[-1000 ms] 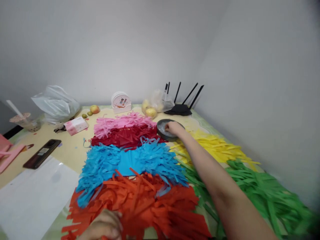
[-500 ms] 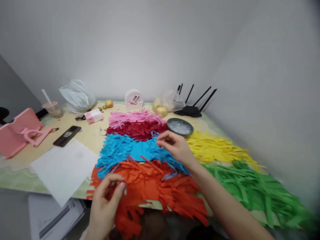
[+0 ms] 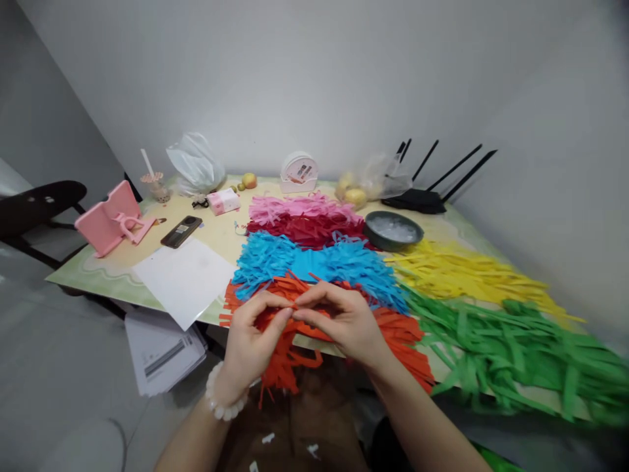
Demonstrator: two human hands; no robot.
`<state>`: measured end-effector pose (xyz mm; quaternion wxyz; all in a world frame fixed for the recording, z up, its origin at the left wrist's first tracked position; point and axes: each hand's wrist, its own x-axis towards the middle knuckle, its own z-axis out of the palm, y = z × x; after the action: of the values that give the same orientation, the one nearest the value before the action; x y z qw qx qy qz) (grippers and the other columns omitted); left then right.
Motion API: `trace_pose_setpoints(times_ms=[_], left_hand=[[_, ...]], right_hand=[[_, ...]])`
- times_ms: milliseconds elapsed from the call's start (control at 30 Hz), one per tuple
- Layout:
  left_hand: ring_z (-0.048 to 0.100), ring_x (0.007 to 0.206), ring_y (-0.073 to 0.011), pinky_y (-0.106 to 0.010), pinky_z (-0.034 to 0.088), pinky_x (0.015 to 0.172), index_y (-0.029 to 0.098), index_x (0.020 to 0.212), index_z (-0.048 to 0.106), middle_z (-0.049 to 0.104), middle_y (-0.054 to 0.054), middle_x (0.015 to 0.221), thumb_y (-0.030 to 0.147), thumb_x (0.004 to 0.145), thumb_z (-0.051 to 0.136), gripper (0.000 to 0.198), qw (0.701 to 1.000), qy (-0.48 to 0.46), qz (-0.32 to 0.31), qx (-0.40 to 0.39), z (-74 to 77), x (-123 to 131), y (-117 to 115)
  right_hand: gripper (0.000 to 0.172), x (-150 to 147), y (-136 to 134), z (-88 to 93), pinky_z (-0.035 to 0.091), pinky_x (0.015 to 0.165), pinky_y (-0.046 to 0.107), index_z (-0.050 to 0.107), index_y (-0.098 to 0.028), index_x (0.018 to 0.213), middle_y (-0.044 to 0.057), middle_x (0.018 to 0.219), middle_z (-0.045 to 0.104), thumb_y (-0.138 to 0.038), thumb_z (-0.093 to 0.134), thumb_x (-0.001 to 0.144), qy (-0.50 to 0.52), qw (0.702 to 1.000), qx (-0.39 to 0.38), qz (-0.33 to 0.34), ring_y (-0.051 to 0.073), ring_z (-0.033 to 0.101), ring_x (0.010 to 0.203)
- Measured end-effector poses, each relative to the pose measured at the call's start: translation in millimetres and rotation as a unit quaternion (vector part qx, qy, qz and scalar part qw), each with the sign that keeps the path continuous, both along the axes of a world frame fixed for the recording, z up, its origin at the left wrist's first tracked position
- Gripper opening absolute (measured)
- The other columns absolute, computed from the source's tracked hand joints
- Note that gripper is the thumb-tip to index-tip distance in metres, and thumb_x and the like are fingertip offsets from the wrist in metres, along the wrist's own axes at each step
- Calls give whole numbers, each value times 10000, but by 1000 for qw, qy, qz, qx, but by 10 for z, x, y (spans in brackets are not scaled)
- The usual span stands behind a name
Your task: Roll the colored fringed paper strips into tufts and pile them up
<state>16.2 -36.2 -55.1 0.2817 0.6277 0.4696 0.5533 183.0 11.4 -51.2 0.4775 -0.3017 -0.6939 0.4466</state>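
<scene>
My left hand and my right hand meet over the near table edge, fingertips pinched together on an orange paper strip. The strip belongs to a pile of orange fringed paper that hangs over the edge. Beyond it lie blue fringed paper, dark red fringed paper and pink fringed paper. A dark bowl with something white in it stands behind the blue pile, to the right. My left wrist wears a pale bead bracelet.
Yellow fringed paper and green fringed paper fill the table's right side. A white sheet, a phone, a pink stand, a drink cup, plastic bags, fruit and a black router sit left and back. Papers lie below.
My right hand drew back from the bowl to the near edge and met my left hand on an orange strip. The view pulled back and turned left.
</scene>
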Motion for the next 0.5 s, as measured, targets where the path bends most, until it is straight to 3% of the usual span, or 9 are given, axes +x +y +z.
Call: trace_pose_setpoints(times_ms=[100,200,333,500], left_hand=[[651,780,-136,-226,486,748,175,868,687,717,-26,838,178,905,614,82,999,39,8,36,-9,-47,-54],[649,803,-145,-237,482,761,170,880,678,708,-38,846,159,912,596,88,994,79,21,66,-9,-59,-114],[648,774,-163,-254,482,735,151,851,685,706,-57,813,136,891,600,95,991,114,40,56,-54,-53,-158],[668,797,-199,-280,491,748,130,863,726,733,-87,834,83,823,636,109,989,139,36,28,-166,-67,-133]], right_hand=[[142,-39,-51,25,551,621,237,744,-195,808,27,730,740,-332,778,793,-28,1000,12,-3,151,690,651],[177,-93,-76,-8,551,584,220,724,-194,785,22,716,730,-357,791,767,0,999,-51,8,147,683,626],[219,-149,-72,-129,535,505,186,713,-194,725,19,643,705,-394,802,727,5,996,-87,-13,142,660,552],[283,-131,-39,-257,588,575,195,754,-199,687,68,692,743,-478,801,673,-33,997,-67,-31,197,717,615]])
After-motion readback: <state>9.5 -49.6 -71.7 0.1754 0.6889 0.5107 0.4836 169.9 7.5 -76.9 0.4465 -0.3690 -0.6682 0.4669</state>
